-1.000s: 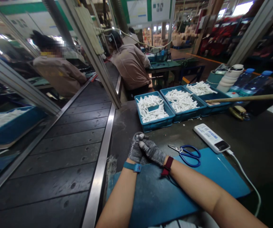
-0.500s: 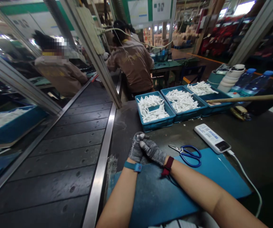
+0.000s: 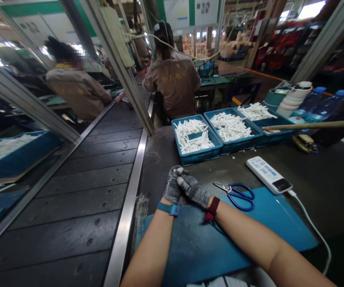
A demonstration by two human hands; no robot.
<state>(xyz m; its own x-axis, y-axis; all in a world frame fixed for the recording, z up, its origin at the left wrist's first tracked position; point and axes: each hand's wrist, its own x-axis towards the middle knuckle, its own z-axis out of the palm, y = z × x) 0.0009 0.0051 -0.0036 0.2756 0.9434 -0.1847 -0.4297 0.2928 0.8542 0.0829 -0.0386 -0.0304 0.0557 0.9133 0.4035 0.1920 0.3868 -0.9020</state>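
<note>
My left hand [image 3: 172, 187] and my right hand [image 3: 193, 191] wear grey knit gloves and rest clasped together on a blue mat [image 3: 195, 247]. The left wrist carries a teal strap [image 3: 168, 208], the right a dark red strap [image 3: 213, 208]. Nothing shows between the gloved fingers. To the right of my hands lie blue-handled scissors [image 3: 243, 196], partly on the mat. Beyond them sits a white power bank [image 3: 269, 175] with a white cable [image 3: 312, 227]. Further forward stand several blue crates, the nearest [image 3: 198, 158] heaped with white sticks [image 3: 191, 135].
A dark slatted conveyor belt [image 3: 70, 203] with a metal rail [image 3: 125, 219] runs along my left. A wooden handle [image 3: 306, 126] lies across the far crate. Water bottles [image 3: 327, 103] stand at the right. A co-worker [image 3: 172, 83] sits ahead, and another person [image 3: 76, 93] sits behind an angled glass panel.
The co-worker ahead has straightened up and shifted right. My view has drifted slightly. My hands stay clasped in the same place.
</note>
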